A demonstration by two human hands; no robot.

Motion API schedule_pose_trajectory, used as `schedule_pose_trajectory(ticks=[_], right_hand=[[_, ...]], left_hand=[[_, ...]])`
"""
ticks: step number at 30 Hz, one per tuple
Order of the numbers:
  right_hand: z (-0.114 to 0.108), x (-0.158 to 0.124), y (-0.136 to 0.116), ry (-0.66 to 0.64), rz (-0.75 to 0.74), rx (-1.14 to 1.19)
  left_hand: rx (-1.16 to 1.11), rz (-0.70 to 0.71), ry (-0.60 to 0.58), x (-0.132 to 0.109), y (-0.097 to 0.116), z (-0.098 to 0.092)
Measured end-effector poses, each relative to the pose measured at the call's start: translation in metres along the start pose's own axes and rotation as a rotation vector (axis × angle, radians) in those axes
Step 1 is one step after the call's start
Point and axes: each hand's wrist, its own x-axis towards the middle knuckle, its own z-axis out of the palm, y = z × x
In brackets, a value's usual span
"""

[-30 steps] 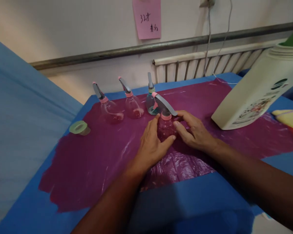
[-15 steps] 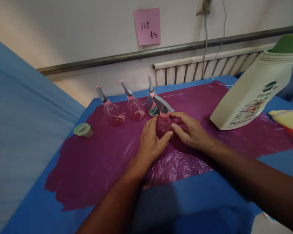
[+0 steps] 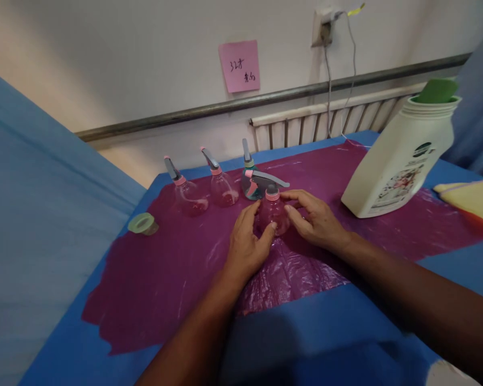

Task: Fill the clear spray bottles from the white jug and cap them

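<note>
A clear spray bottle (image 3: 274, 214) with a pink collar and grey trigger head stands upright on a purple plastic sheet (image 3: 165, 279). My left hand (image 3: 247, 241) is curved round its left side, thumb in front. On its right side my right hand (image 3: 314, 217) touches it with thumb and fingertips. Behind stand two more clear bottles with pink collars, one on the left (image 3: 190, 198) and one in the middle (image 3: 224, 188). A teal spray bottle (image 3: 249, 182) is just behind the held one, partly hidden.
A large pale green jug (image 3: 398, 161) with a green piece in its mouth stands at the right, near a yellow cloth (image 3: 473, 198). A small green cup (image 3: 143, 222) lies at the left. Behind are a rail (image 3: 209, 110) and radiator (image 3: 306, 128).
The view has shifted, showing more of the wall. The trigger head of the held bottle has turned a little and sits more level. Both hands remain round the bottle.
</note>
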Motion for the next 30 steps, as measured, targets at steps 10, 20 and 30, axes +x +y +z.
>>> schedule_pose_trajectory(ticks=[10, 20, 30], right_hand=[[0.002, -0.001, -0.002, -0.001, 0.003, 0.026], [0.002, 0.0, -0.01, -0.022, 0.078, 0.077], [0.005, 0.001, -0.007, -0.009, 0.075, 0.089]], left_hand=[[-0.065, -0.001, 0.046, 0.001, 0.004, -0.003], [-0.145, -0.004, 0.066, 0.003, 0.01, 0.001], [-0.167, 0.027, 0.067, 0.004, 0.004, 0.002]])
